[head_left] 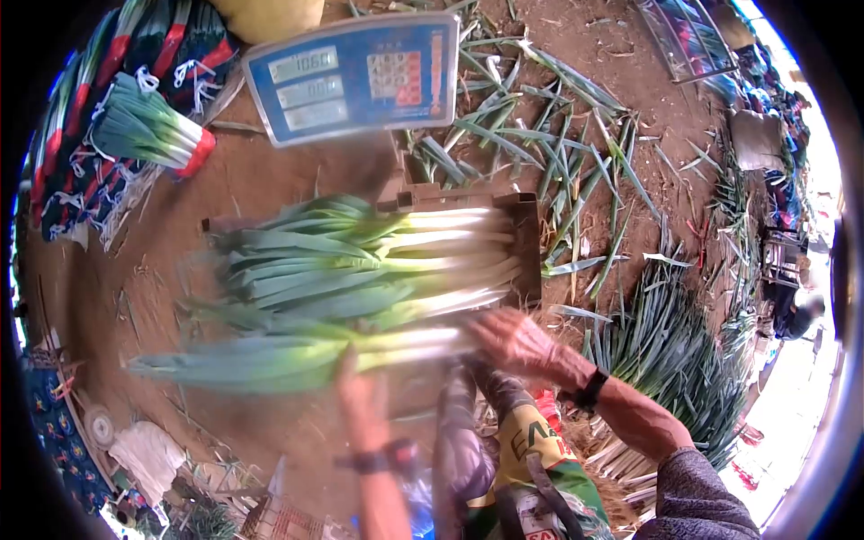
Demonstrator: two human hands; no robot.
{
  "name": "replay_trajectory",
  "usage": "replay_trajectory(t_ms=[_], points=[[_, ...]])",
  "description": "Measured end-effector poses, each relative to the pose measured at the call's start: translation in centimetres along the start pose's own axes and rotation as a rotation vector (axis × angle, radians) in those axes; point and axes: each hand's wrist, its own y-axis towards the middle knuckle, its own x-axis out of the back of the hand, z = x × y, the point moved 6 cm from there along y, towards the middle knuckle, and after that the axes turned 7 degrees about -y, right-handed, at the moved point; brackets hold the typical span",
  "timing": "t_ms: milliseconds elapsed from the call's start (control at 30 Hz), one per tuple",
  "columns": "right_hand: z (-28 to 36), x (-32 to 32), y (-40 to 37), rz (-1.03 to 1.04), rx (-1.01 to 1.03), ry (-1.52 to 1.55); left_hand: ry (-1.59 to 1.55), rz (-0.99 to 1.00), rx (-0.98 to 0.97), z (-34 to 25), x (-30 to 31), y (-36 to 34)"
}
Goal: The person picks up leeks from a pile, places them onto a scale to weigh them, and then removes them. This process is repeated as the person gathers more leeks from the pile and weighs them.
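Note:
A pile of leeks [315, 261] lies on the weighing scale, green leaves to the left and white stems to the right. At its near side is a separate handful of leeks [270, 357], smeared by motion. My left hand [362, 391] grips it where green turns to white, with part of the hand hidden beneath. Around the white root ends my right hand [511, 340] is closed, its fingertips partly hidden. Beyond the pile stands the scale's blue display [353, 79], its upper line lit with digits that look like 10.60.
Tied leek bundles with red bands [148, 126] lie at the far left. Loose leaf trimmings [576, 153] cover the dirt floor beyond the scale. A large heap of leeks [675, 342] is at my right. A person [796, 310] is at the far right edge.

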Motion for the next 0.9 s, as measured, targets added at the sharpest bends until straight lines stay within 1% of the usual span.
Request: replay_trajectory(t_ms=[33, 67, 133, 167, 200, 233, 267, 300, 333, 400, 433, 467, 533, 567, 667, 700, 800, 833, 900], points=[[-1.7, -0.7, 0.4, 0.039, -0.025, -0.013, 0.006, -0.011, 0.044, 1.0, 0.9, 1.6], [-3.6, -1.3, 0.6, 0.078, -0.05, -0.027, 0.048, -0.07, 0.093, 2.1, 2.2, 2.7], [-7.9, -3.9, 0.0, 0.14, -0.102, -0.134, 0.026, -0.062, 0.177, 4.2, 6.7, 5.5], [-9.9, -4.8, 0.0, 0.159, -0.132, -0.158, 0.169, -0.08, 0.124, 4.4, 6.0, 5.5], [-11.7, -5.7, -0.1, 0.179, -0.162, -0.181, 0.306, -0.123, 0.129, 4.5, 6.6, 5.4], [-13.5, -7.0, -0.4, 0.295, -0.215, -0.178, 0.442, -0.161, 0.135, 4.6, 7.2, 5.4], [-14.4, -7.3, -0.8, 0.274, -0.221, -0.212, 0.578, -0.193, 0.145, 4.8, 7.6, 5.5], [-14.9, -7.3, -0.9, 0.238, -0.209, -0.209, 0.798, -0.174, 0.079, 4.3, 7.4, 5.5], [-15.3, -7.3, -0.9, 0.201, -0.193, -0.206, 1.054, -0.148, -0.065, 3.9, 6.8, 5.2], [-15.9, -7.9, -1.0, 0.247, -0.252, -0.221, 1.553, -0.084, -0.377, 3.5, 4.6, 4.1], [-15.9, -8.0, -0.9, 0.27, -0.281, -0.228, 1.778, 0.02, -0.656, 3.6, 3.6, 4.0], [-15.8, -7.9, -0.8, 0.254, -0.3, -0.199, 1.893, 0.07, -0.75, 3.8, 3.1, 3.9], [-15.8, -8.0, -1.0, 0.227, -0.337, -0.141, 2.118, 0.175, -0.941, 4.3, 0.3, 3.4], [-16.0, -8.5, -1.3, 0.222, -0.323, -0.144, 2.109, 0.216, -0.855, 4.5, 0.4, 4.0], [-15.5, -9.5, -2.8, 0.116, -0.379, -0.075, 2.062, 0.25, -0.655, 4.8, 2.4, 6.5], [-15.1, -9.5, -2.9, 0.094, -0.335, -0.128, 2.074, 0.226, -0.599, 4.7, 3.5, 7.5], [-14.6, -9.9, -3.4, 0.161, -0.369, -0.147, 2.2, 0.28, -0.64, 4.0, 5.1, 9.9], [-14.5, -9.8, -3.1, 0.124, -0.335, -0.163, 2.213, 0.292, -0.621, 3.8, 5.1, 10.9], [-16.0, -10.5, -2.7, 0.257, -0.429, -0.028, 2.205, 0.319, -0.592, 3.6, 4.8, 12.6]])
